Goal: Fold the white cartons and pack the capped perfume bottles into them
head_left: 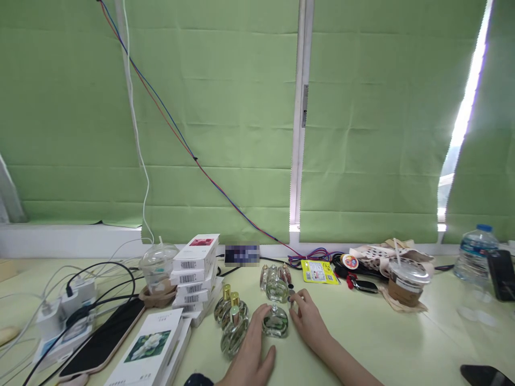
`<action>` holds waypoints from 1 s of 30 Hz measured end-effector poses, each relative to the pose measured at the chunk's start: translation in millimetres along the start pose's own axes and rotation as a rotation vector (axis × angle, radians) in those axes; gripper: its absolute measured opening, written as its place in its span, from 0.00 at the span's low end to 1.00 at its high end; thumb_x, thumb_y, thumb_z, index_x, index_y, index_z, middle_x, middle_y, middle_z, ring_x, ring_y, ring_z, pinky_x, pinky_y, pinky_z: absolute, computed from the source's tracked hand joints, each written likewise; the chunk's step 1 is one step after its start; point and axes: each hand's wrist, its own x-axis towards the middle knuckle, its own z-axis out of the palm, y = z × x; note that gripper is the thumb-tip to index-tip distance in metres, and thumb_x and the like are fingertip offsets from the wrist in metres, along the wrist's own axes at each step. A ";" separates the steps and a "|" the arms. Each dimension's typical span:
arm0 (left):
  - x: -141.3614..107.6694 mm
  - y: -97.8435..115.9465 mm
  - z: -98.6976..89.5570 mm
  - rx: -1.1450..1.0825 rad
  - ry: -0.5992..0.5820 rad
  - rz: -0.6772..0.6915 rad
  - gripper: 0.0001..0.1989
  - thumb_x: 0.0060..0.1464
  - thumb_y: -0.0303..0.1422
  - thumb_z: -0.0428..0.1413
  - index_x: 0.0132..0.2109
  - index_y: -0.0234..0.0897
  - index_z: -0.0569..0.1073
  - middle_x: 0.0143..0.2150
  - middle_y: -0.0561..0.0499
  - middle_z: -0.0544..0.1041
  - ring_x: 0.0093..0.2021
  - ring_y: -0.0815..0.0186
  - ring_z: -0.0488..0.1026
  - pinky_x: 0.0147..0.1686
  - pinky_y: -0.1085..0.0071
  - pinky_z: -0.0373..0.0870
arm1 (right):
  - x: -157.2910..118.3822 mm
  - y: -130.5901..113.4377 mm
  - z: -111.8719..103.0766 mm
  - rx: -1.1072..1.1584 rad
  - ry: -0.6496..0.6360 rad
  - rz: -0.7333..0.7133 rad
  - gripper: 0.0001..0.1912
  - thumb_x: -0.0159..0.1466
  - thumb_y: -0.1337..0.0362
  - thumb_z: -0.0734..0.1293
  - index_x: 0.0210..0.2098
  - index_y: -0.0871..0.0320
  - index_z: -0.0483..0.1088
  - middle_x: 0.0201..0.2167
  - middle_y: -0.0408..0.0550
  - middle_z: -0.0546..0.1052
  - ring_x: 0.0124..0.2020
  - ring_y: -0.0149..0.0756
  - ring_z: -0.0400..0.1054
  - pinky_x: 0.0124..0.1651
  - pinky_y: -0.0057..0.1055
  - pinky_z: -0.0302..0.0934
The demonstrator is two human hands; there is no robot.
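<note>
A rounded clear glass bottle [276, 323] stands on the pale table between my hands. My left hand [252, 348] is beside it with its fingers apart, the fingertips by the bottle's upper left side. To the right, my right hand [309, 319] has its fingers bent around a small dark-topped item [290, 289], mostly hidden by the fingers. Just behind is another clear bottle [277, 289], with slim bottles [264, 276] around its back. Left of my left hand, several gold-capped glass bottles [233, 335] stand close together.
Stacked white boxes [192, 276], flower-print boxes [147, 348], a phone [104, 340] and cabled chargers [60, 316] lie left. A yellow packet [319, 272], car key [365, 286], lidded cup [406, 284] and water bottle [477, 252] are at the back right.
</note>
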 end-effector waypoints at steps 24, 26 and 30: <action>6.8 17.2 -8.3 -0.099 0.066 -0.071 0.24 0.61 0.27 0.47 0.63 0.44 0.57 0.58 0.41 0.67 0.55 0.54 0.69 0.56 0.55 0.67 | 15.1 -16.4 -11.3 0.744 -0.074 0.672 0.22 0.59 0.47 0.65 0.21 0.57 0.60 0.19 0.38 0.63 0.14 0.21 0.50 0.17 0.21 0.44; 6.4 15.9 -8.1 -0.100 0.048 -0.082 0.24 0.62 0.28 0.46 0.63 0.45 0.57 0.58 0.41 0.68 0.54 0.54 0.69 0.55 0.56 0.68 | 14.9 -17.3 -13.6 0.641 -0.070 0.651 0.24 0.57 0.43 0.64 0.20 0.56 0.59 0.17 0.36 0.60 0.13 0.22 0.46 0.17 0.22 0.39; 5.2 13.4 -7.6 -0.110 0.042 -0.095 0.23 0.63 0.29 0.45 0.64 0.44 0.56 0.58 0.41 0.67 0.57 0.55 0.67 0.56 0.57 0.67 | 14.3 -15.9 -19.1 0.350 0.015 0.498 0.22 0.54 0.48 0.69 0.17 0.55 0.59 0.13 0.33 0.55 0.16 0.26 0.47 0.21 0.25 0.41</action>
